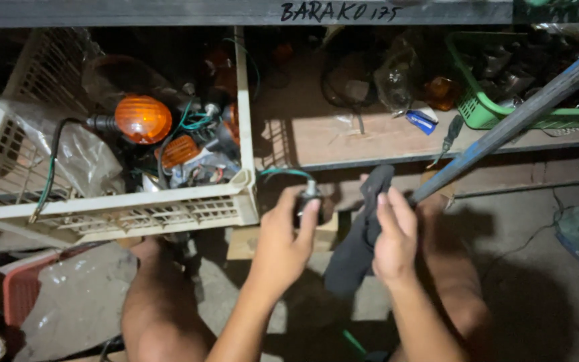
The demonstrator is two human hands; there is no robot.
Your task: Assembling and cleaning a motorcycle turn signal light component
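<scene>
Now, starting at the left, we see a cream plastic crate (135, 214) on the shelf (343, 137), tipped toward us and filled with orange turn-signal lamps (143, 119), wires and clear bags. Just right of the crate's corner, our left hand (283, 245) is raised palm-inward, its fingers (308, 216) clamped around a small dark lamp part (309, 196) with a green wire (284, 173) trailing off its top. That part looks light and rigid, probably brittle plastic, so we judge the body a safer hold than the thin wire. Beside it, our right hand (391, 240) has its fingers closed on a dark cloth (363, 234), soft and limp, hanging down between our knees. Further right, a blue bar (517, 117) slants upward past a green basket (484, 110) of parts.
</scene>
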